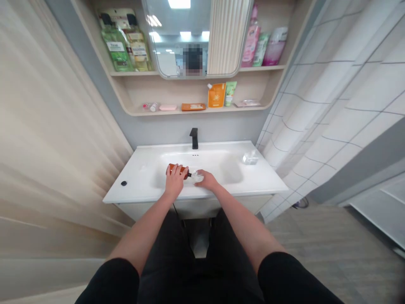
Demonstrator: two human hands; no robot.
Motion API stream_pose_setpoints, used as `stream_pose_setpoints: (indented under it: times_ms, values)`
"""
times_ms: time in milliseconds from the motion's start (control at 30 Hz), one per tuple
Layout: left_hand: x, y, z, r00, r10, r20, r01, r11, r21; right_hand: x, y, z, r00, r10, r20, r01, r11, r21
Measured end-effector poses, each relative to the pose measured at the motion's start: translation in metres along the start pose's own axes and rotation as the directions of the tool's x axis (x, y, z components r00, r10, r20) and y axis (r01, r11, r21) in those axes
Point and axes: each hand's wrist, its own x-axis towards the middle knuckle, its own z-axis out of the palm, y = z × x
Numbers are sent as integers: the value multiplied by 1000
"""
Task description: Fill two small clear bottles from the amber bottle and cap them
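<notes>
In my left hand (175,179) is an amber-brown bottle (181,169), tipped on its side over the sink (158,179). Its dark neck points right, toward a small clear cup (196,177). My right hand (207,180) grips that cup from the right side, fingers curled around it. The bottle's mouth is right at the cup; whether liquid is flowing is too small to tell. A small black cap (123,183) lies on the counter to the left.
A black faucet (194,138) stands behind the basin. On the right counter sits a clear box (250,158). Above, a shelf (177,112) carries an orange pouch (217,95), a green tube (230,93) and small items. Bottles flank the mirror (180,38). A curtain hangs left.
</notes>
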Motion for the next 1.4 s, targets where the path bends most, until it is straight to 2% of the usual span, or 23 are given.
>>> stream_pose_setpoints:
  times_ms: [300,800,1400]
  values:
    - [1,0,1,1000,21,-1,-21,997,79,-1,-2,-1,1000,-16,-8,16,1000,4]
    - [5,-2,4,999,35,-34,-33,998,55,-2,-3,-3,999,4,-34,-3,999,40]
    - [17,-4,-3,994,105,-44,-101,992,72,-4,-6,-7,996,16,-83,-8,995,99]
